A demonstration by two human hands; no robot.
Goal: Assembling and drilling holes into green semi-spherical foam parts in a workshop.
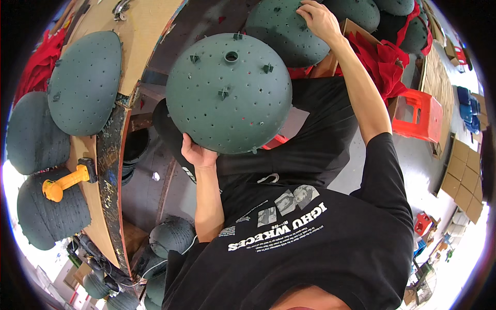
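A dark green plastic dome point(232, 103), dotted with small holes, rests over my lap. Several little dark green cross-shaped clips point(223, 93) stand up from it, around a round opening near its far side. My left hand point(200, 155) grips its near edge, thumb on the outside and the other fingers hidden beneath. Farther back and to the right lies a second green dome point(287, 36). Over its upper right part, my right hand point(320, 20) is closed with fingertips together at the surface; whatever they pinch, if anything, is too small to make out.
To the left, a worktable point(109, 196) carries more domes point(87, 82) and a yellow power tool point(70, 182). Red cloth point(380, 64) and a red plastic stool point(418, 114) are at the right. More domes point(173, 236) sit low at the left; cardboard boxes point(463, 178) stand far right.
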